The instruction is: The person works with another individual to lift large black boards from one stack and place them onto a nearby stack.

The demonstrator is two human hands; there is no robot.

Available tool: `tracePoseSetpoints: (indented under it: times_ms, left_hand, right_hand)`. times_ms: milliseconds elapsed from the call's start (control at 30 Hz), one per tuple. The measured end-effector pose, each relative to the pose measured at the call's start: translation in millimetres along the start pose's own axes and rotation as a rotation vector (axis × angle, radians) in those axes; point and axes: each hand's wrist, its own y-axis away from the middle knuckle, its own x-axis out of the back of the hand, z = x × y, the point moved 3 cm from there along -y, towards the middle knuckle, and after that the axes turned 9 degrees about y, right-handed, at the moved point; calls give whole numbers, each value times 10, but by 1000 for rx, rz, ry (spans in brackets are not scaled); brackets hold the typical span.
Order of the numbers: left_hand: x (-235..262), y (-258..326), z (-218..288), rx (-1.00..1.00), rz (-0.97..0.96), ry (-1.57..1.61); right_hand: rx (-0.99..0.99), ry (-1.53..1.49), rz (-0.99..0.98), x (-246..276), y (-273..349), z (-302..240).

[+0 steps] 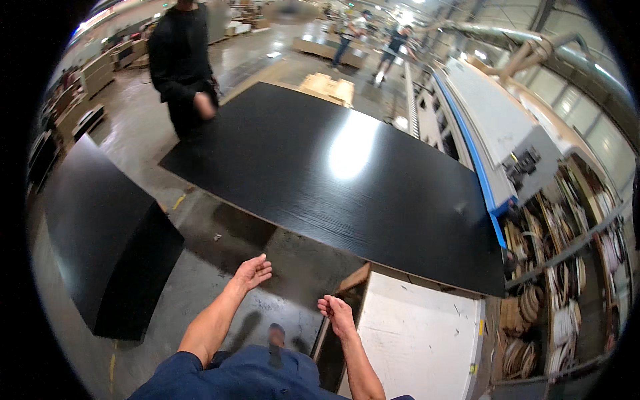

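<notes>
A large black panel (287,160) with a glossy light reflection lies flat ahead of me, its near edge running from the left down to the right. My left hand (253,272) hovers over the floor short of that edge, fingers loosely bent and apart, holding nothing. Beside the white-topped table (413,320), my right hand (337,313) is raised with its fingers slightly curled and nothing seen in them. Neither hand touches the panel. At the far left corner of the panel a person in black (183,73) stands, one hand blurred by motion.
A stack of black panels (100,207) stands on the floor at the left. To the right are a long machine with a blue edge (467,140) and a rack of edging coils (560,287). Pale wooden pieces (327,87) lie beyond the panel, with other people farther back.
</notes>
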Motion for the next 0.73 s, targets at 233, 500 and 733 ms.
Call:
tracePoseSetpoints:
  times_ms: [233,500,733]
  left_hand:
    - [-470,-298,-484,79,-65,266]
    - [-643,-163,-832,96,-99,578]
    - [-325,354,-1026,136,5,551]
  right_hand:
    - [109,-111,317,582,632,15]
    - [178,-196,533,989,1125,100]
    - [192,-24,713,1148,1499,189]
